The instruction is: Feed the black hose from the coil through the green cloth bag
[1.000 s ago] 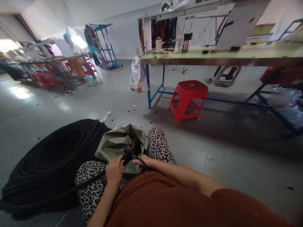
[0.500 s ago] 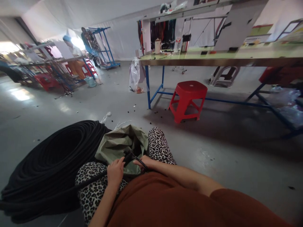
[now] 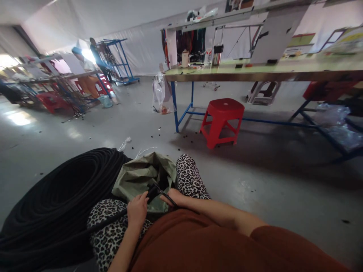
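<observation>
1. Ribbed black hose (image 3: 113,221) is gripped by left hand (image 3: 137,210), fingers curled round it, over the lap.
2. Right hand (image 3: 176,197) fingers are closed on a tool (image 3: 159,192) at the crumpled green bag (image 3: 140,175).
3. Round hose coil (image 3: 56,200) is lying on the floor, left.

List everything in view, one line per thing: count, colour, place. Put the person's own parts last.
Black hose coil: one, black, on the floor at the person's left.
Hose end: one, black, over the lap, in both hands.
Sack: one, olive green, open between the knees.
Stool: one, red, on the floor beside the bench.
Workbench: one, green top on blue legs, far right.
Plastic bag: one, clear, hanging at the bench corner.
Rack: one, blue, by the far wall.
Left hand: grip shut on the hose end.
Right hand: on the hose end; grip unclear.
</observation>
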Motion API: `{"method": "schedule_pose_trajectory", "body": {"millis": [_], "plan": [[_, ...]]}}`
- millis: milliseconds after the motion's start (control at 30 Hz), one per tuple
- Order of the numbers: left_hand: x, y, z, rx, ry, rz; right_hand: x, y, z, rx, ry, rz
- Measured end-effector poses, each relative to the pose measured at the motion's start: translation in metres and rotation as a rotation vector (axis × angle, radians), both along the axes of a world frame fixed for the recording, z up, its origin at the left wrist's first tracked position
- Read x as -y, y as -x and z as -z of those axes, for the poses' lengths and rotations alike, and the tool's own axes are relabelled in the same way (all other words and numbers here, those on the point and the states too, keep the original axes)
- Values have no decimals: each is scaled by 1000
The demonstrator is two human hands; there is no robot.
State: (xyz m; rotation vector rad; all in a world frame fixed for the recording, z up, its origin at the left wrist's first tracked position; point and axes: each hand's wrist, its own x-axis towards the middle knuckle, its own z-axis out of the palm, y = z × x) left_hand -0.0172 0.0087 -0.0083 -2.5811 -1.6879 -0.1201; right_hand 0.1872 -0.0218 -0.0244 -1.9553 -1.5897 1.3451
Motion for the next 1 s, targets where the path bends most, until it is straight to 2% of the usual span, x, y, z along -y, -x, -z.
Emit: {"method": "schedule_pose_trajectory", "body": {"millis": [133, 300, 533, 800, 1000], "plan": [[-1, 0, 2, 1, -7, 1, 2, 0, -9, 121, -13, -58], [0, -2, 0, 1, -28, -6, 2, 0, -12, 151, -30, -92], [2, -4, -4, -3, -8, -38, 0, 1, -7, 91, -46, -78], [1, -7, -10, -22, 51, -64, -3, 1, 8, 127, -121, -181], [-1, -9, -15, -67, 89, -76, -2, 0, 3, 104, -82, -127]]}}
